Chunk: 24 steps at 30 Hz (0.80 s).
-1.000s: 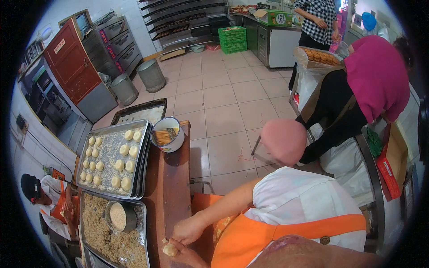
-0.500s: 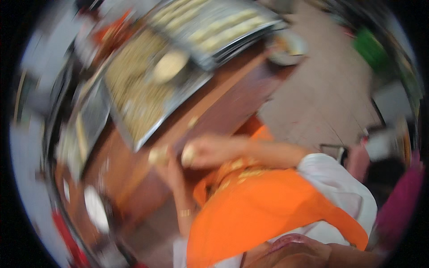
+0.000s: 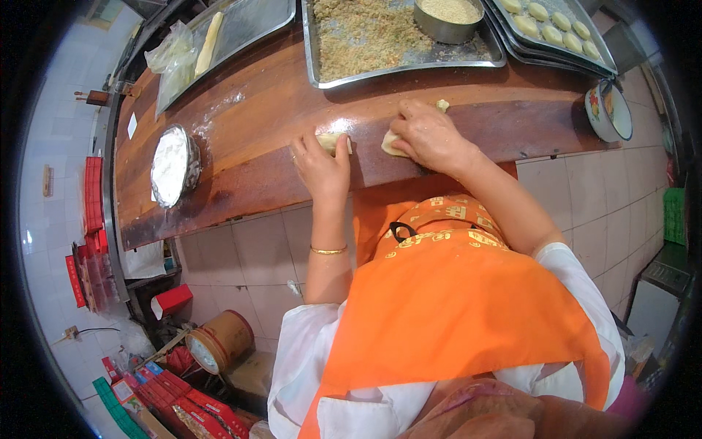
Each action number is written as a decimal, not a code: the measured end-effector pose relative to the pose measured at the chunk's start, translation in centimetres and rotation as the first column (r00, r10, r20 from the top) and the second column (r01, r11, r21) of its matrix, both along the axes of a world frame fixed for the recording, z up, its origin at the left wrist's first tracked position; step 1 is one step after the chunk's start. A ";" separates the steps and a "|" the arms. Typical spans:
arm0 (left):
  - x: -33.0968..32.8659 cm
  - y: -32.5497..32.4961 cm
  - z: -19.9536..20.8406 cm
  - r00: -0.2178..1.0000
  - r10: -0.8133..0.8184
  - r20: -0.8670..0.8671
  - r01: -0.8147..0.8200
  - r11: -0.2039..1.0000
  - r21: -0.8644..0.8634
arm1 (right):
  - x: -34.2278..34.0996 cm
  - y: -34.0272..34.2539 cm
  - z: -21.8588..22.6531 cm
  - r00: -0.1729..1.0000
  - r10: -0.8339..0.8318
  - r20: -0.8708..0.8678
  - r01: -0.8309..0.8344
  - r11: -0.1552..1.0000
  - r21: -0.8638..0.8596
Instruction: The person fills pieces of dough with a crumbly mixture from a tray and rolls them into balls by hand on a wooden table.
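My left hand (image 3: 322, 164) rests at the table's near edge, thumb and fingers around a pale piece of dough (image 3: 331, 142). To its right, my right hand (image 3: 433, 137) bends down over a second, flatter dough piece (image 3: 393, 145), gripping it with the fingers against the wooden tabletop. Part of each piece is hidden by the fingers. Just beyond my right knuckles lies a small scrap of dough (image 3: 442, 105).
A metal tray of crumbly filling (image 3: 365, 40) holds a round tin (image 3: 447, 20). Stacked trays with dough rounds (image 3: 552, 34) stand far right, an enamel bowl (image 3: 608, 111) at the right edge. A bowl of white flour (image 3: 172, 167) and a tray with a dough strip (image 3: 210, 45) are left.
The view has swung round and is now sharp instead of blurred. Both hands, each with a dough piece in the earlier frame too, are now down at the tabletop and farther apart.
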<state>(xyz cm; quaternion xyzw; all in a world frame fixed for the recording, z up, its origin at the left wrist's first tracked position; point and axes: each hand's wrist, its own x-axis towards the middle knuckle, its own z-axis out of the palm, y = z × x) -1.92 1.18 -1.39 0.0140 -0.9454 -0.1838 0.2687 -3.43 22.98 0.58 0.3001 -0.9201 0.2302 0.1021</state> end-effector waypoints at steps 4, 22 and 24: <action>0.6 1.0 0.4 0.939 -0.329 -0.101 0.335 0.941 0.049 | 0.0 0.9 0.3 0.997 -0.041 0.072 0.041 0.999 0.008; 0.6 3.6 -1.8 0.861 -0.499 0.103 0.417 0.806 0.420 | 0.3 0.2 -0.6 0.972 0.132 0.194 -0.057 0.935 -0.349; 0.6 3.6 -1.9 0.858 -0.505 0.090 0.437 0.812 0.388 | 0.0 -0.1 -1.1 0.971 0.176 0.161 -0.123 0.947 -0.295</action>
